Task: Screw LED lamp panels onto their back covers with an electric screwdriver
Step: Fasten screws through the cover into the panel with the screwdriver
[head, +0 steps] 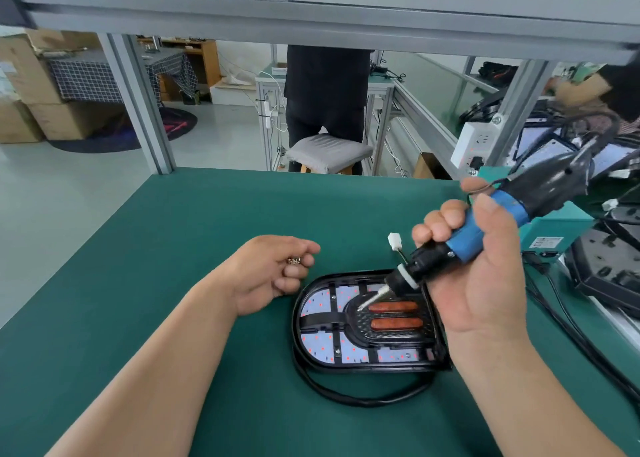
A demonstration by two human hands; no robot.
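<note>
Green bench mat [156, 248] fills the near half of the view, under a grey aluminium frame [138, 103]. Behind the bench a person in dark clothes [327, 86] stands by a stool with a grey cushion [329, 151]. A stack of black covers [609, 266] sits at the right edge, next to a teal box [554, 228] and a white power strip [472, 141].

The unit being worked on lies flat on the mat, centre-right. The black back cover [296, 318] has the LED panel [320, 344] seated inside it, red dots showing on the pale board. Two reddish bars sit in the black centre section. A black cable [363, 401] loops round the near side of the cover.

The right hand [485, 283] is wrapped round the blue grip of the electric screwdriver [467, 238]. The tool is tilted, with its bit [369, 300] pointing down-left over the far part of the panel near the upper bar. I can't tell if the tip touches.

The left hand [270, 273] is over the mat, just left of the cover and clear of it. Its fingers are loosely curled round a few small silvery screws [293, 261].

A white connector [394, 240] on short leads lies just beyond the cover's far edge.
</note>
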